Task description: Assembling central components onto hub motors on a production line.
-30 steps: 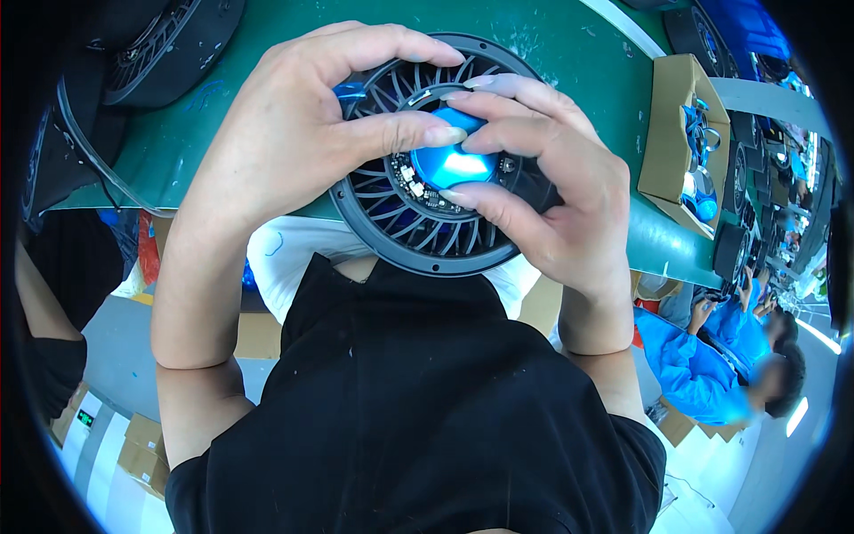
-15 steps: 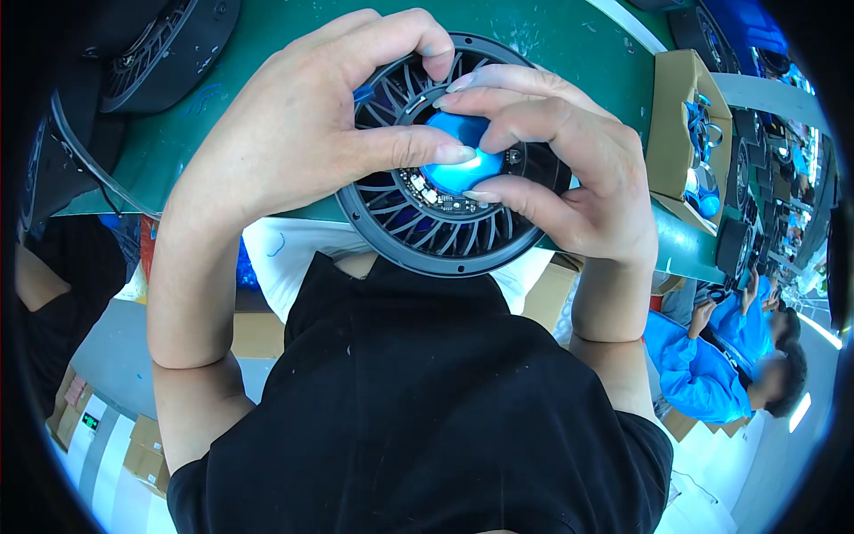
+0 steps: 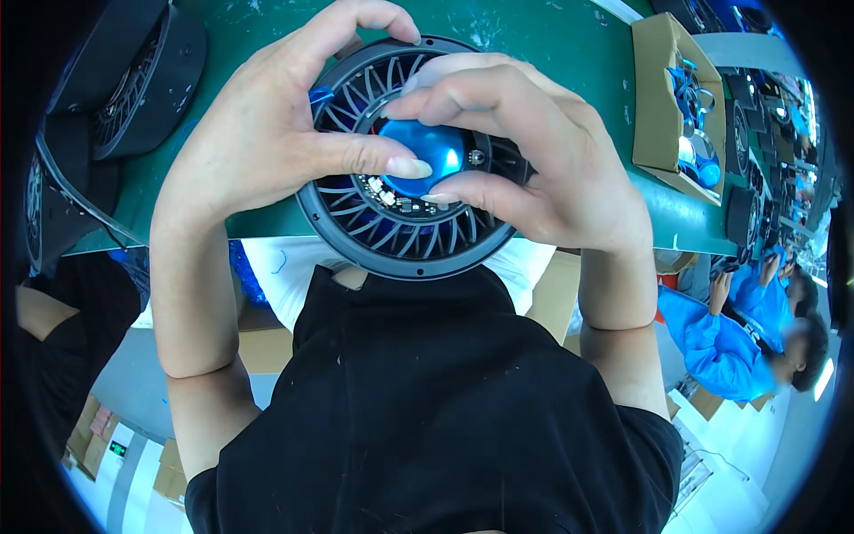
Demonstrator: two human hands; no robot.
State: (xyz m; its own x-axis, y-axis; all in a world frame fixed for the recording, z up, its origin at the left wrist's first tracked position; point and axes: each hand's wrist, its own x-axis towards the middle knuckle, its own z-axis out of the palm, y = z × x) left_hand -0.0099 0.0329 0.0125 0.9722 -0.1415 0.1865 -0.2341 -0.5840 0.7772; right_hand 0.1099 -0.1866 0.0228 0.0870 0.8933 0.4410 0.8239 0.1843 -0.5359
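A black spoked wheel [image 3: 412,267] lies at the table's front edge, just before my torso. At its middle is a shiny blue round cap [image 3: 436,153], with part of a circuit board [image 3: 391,201] showing below it. My right hand [image 3: 551,151] pinches the cap between the thumb and curled fingers. My left hand [image 3: 276,133] spans the wheel's left side, its thumb pressed on the cap and its index fingertip at the far rim. A small blue piece [image 3: 321,94] shows on the spokes beside my left hand. My other left fingers are mostly hidden.
An open cardboard box [image 3: 654,107] holding blue and silver parts stands on the green table [image 3: 569,44] at right. More black wheels [image 3: 151,84] are stacked at left. Further black wheels [image 3: 743,214] line the right side, near people in blue [image 3: 712,329].
The wheel, cap and both hands sit slightly further left in view. My left index finger has shifted from over the spokes to the far rim. The cap shows rounder and less tilted.
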